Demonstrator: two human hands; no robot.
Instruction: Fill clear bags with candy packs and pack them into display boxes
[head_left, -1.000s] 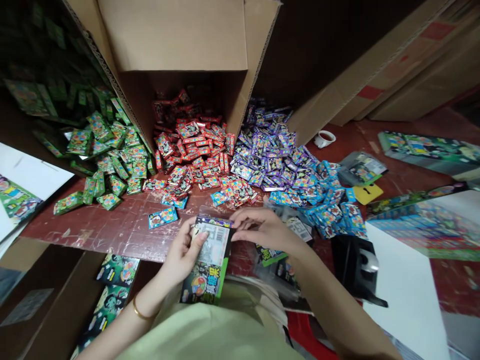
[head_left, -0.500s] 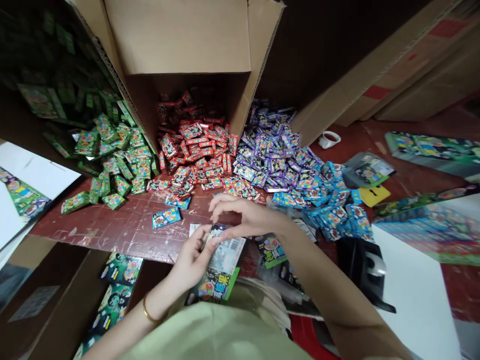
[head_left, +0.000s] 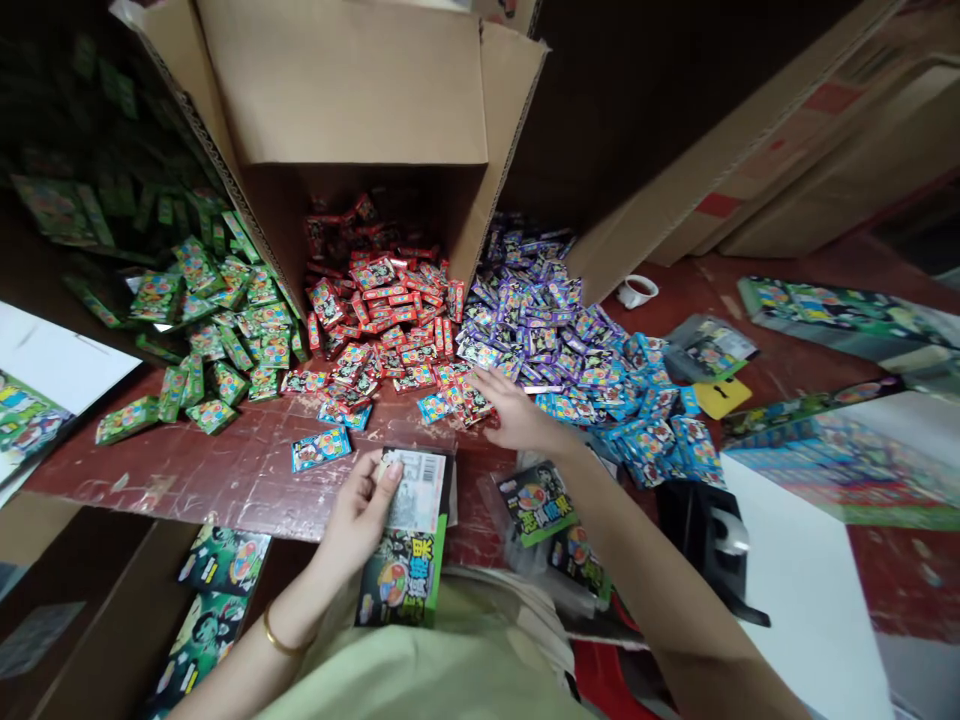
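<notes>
My left hand (head_left: 364, 508) grips a clear packet with a printed black and green card (head_left: 405, 575), its thumb over the upper part. My right hand (head_left: 510, 410) reaches over the front of the piles, fingers extended at the red packs (head_left: 471, 400); whether a fingertip touches one is hard to tell. Purple packs (head_left: 540, 320) lie just beyond that hand, and blue packs (head_left: 630, 385) to its right. A single blue pack (head_left: 321, 450) rests left of the held packet.
Green packs (head_left: 259, 325) spill from a carton at left. More card packets (head_left: 536, 500) lie beneath my right forearm. A black tape dispenser (head_left: 705, 545), a yellow piece (head_left: 721, 397) and a white cup (head_left: 637, 291) are at right. Cardboard flaps (head_left: 360, 90) rise behind.
My right hand has left the packet and moved up to the red packs, its fingers now extended. My left hand still holds the packet, which is now more fully visible. The view has shifted slightly.
</notes>
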